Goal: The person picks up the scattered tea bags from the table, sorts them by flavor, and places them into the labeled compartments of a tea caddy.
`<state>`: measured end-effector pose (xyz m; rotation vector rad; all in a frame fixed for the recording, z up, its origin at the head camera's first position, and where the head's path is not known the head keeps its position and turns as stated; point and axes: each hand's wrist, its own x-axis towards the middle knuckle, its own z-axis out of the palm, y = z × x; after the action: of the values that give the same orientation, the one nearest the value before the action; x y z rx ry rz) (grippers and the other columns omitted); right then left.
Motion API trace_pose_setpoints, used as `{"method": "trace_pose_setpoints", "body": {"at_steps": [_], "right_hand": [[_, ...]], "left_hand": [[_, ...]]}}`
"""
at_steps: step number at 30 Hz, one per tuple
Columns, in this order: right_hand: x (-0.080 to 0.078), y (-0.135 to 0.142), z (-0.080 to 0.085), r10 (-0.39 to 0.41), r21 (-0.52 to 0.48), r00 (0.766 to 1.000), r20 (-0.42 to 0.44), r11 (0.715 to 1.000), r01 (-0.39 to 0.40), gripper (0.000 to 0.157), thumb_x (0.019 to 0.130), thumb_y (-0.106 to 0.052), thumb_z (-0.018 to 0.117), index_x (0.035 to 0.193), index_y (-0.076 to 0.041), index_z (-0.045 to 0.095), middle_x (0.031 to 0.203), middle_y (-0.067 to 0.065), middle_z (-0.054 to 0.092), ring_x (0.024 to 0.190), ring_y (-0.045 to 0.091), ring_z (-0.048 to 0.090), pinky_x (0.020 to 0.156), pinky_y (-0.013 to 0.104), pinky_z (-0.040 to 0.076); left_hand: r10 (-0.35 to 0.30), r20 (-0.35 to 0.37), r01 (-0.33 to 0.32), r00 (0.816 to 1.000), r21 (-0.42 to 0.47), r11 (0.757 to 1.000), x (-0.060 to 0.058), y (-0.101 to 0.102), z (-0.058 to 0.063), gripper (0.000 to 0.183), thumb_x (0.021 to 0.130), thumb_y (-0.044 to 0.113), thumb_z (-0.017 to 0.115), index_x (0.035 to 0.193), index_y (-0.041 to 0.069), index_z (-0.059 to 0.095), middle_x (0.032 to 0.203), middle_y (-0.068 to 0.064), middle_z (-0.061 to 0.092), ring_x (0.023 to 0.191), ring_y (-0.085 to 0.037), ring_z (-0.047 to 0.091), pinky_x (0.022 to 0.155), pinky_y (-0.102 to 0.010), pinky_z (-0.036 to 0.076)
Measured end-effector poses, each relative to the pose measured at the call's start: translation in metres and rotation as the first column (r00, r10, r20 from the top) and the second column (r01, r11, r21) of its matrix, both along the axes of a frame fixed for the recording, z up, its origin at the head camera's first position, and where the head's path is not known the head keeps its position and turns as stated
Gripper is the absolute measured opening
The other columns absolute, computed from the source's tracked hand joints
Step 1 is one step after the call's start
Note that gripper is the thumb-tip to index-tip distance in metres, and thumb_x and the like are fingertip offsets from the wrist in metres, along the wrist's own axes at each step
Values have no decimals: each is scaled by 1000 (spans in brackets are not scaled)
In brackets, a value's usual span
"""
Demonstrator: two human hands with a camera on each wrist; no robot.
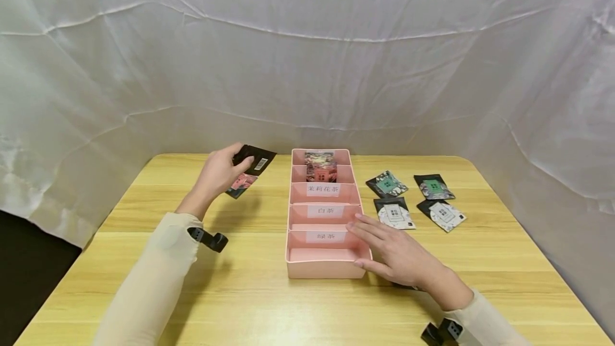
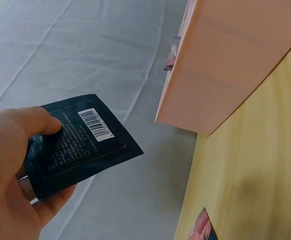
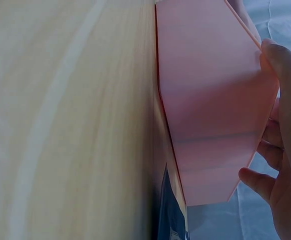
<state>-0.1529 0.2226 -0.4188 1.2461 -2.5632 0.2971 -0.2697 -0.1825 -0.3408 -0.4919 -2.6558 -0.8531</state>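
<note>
My left hand (image 1: 213,175) pinches a black tea sachet (image 2: 80,145) between thumb and fingers, left of the pink divided box (image 1: 326,269). The sachet's back faces up, with a barcode and small print. Below it, a sachet with a pink-red label (image 1: 243,181) is partly hidden. My right hand (image 1: 396,250) rests on the box's near right rim, fingers extended and lightly bent over the edge. In the right wrist view, the thumb and fingers touch the upper edge of the box's side wall (image 3: 215,110). A sachet with a red label (image 1: 321,167) stands in the box's far part.
To the right of the box lie two green-labelled sachets (image 1: 387,184) and two white-labelled sachets (image 1: 395,213). A dark edge (image 1: 408,286) shows from under my right hand. Paper labels (image 1: 325,211) mark the box's dividers. A pale cloth (image 1: 307,79) hangs behind the wooden table (image 1: 259,303).
</note>
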Motion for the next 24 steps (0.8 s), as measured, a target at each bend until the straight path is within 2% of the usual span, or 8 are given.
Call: {"method": "trace_pose_setpoints", "body": {"at_steps": [9,14,17,24], "right_hand": [[0,0,0,-3,-3,1000,-5,1000,3,66,96,-52,55,149,-14,43,153,11,39,142,24,32,109,49,37],[0,0,0,-4,-6,1000,-5,1000,4,66,96,-52,55,148,-14,44,153,10,39,142,24,33,109,48,37],[1,0,0,-6,-4,1000,-3,1000,6,66,96,-52,55,148,-15,43,153,10,40,142,24,33,109,48,38],[0,0,0,-1,-6,1000,-3,1000,1,66,96,-52,55,148,-15,44,152,10,40,142,24,33,109,48,38]], "left_hand": [[-20,14,20,1000,6,1000,-7,11,8,25,98,30,60,108,7,64,99,-12,69,79,-26,61,73,-43,52],[-39,4,39,999,7,999,-9,19,13,25,98,27,62,112,7,64,100,-12,70,77,-25,62,68,-39,52],[-47,-15,47,999,18,999,-10,23,14,22,97,27,64,110,9,65,96,-10,70,72,-24,60,63,-37,50],[-92,-76,95,993,46,994,-11,32,19,19,93,24,69,108,12,67,95,-8,71,75,-24,62,66,-38,50]]}}
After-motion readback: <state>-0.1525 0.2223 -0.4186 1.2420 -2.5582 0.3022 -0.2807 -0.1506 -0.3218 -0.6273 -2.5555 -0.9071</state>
